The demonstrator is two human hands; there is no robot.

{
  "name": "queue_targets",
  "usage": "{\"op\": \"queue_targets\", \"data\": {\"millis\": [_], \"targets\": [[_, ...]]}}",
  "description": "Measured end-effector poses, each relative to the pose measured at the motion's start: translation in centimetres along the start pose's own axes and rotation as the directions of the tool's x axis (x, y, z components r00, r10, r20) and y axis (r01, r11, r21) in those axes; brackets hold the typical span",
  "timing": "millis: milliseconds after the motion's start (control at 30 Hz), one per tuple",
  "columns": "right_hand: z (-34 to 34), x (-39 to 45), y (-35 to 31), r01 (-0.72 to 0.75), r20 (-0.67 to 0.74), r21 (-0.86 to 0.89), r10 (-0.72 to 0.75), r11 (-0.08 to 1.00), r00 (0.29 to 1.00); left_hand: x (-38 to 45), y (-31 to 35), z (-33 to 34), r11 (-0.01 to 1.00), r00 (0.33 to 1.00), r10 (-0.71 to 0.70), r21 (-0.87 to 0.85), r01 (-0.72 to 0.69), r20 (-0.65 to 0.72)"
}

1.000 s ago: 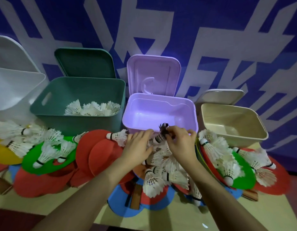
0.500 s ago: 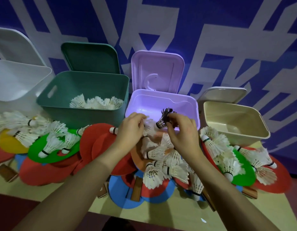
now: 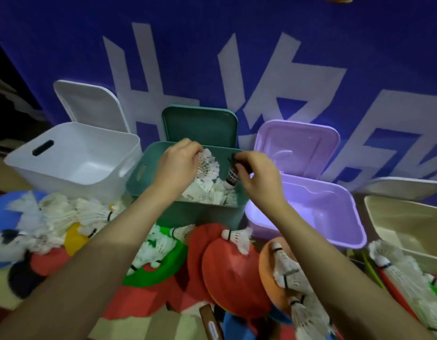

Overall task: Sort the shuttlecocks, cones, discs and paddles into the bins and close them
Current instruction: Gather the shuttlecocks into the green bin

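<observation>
Blue wall behind; green bin holds white shuttlecocks.

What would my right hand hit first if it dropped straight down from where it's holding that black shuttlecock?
Probably the white shuttlecocks heaped in the green bin; the right hand seems above its right edge, though depth is unclear.

You are standing at what looks like a sports or recreation room. A blue banner with big white characters fills the wall at twelve o'clock. Below it, open plastic bins line the table, and white shuttlecocks, paddles and coloured discs are heaped from nine round to three o'clock.
</observation>
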State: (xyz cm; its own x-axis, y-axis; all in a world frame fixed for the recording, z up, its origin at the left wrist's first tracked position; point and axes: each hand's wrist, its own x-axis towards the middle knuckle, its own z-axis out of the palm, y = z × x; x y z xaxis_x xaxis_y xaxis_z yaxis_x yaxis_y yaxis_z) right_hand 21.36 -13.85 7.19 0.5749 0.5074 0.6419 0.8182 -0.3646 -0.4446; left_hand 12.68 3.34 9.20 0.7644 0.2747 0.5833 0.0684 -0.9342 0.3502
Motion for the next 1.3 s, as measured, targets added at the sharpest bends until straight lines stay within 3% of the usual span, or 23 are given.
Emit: {"op": "queue_targets", "data": {"millis": [167,333,467,667,800,933,1067,1133,1233,1300], "targets": [[5.6,2.3,0.0,-0.106,0.155,-0.137,0.127,0.985,0.98,1.8,-5.7,1.0,0.997,0.987,-0.048,0.066,0.038,0.152],[7.7,1.4,-0.5,-0.168,0.264,-0.252,0.234,0.953,0.936,0.8,-9.2,1.3,0.971,0.925,-0.088,0.237,-0.002,0.37],[7.5,0.3,-2.0,-0.103,0.258,-0.216,0.158,0.971,0.953,-0.9,-9.9,-0.3,0.969,0.922,-0.055,0.241,-0.043,0.384],[7.4,-1.7,-6.0,-0.04,0.218,0.007,0.038,0.999,0.975,-4.4,-9.0,-4.6,0.983,0.944,-0.011,0.174,-0.049,0.329],[9.2,-4.4,-8.0,0.009,0.337,0.083,-0.037,0.997,0.941,-7.6,-10.0,-6.2,0.99,0.929,-0.035,0.141,-0.019,0.369],[12.4,-7.5,-9.6,0.033,0.469,0.049,-0.052,0.998,0.882,-11.2,-12.3,-6.0,0.983,0.868,-0.171,0.142,0.118,0.465],[16.0,-9.3,-10.5,-0.031,0.68,-0.1,0.091,0.994,0.728,-13.8,-14.9,-4.4,0.976,0.759,-0.175,0.214,0.047,0.627],[17.1,-9.9,-11.1,-0.112,0.707,-0.142,0.18,0.983,0.684,-14.5,-16.1,-3.7,0.981,0.731,-0.122,0.192,-0.012,0.672],[17.5,-10.3,-12.1,-0.297,0.649,-0.059,0.263,0.953,0.714,-14.8,-17.3,-2.8,0.986,0.721,-0.011,0.127,-0.106,0.692],[17.3,-10.3,-12.6,-0.333,0.557,-0.005,0.279,0.943,0.782,-14.3,-18.1,-2.1,0.985,0.725,0.055,0.082,-0.151,0.686]]}}
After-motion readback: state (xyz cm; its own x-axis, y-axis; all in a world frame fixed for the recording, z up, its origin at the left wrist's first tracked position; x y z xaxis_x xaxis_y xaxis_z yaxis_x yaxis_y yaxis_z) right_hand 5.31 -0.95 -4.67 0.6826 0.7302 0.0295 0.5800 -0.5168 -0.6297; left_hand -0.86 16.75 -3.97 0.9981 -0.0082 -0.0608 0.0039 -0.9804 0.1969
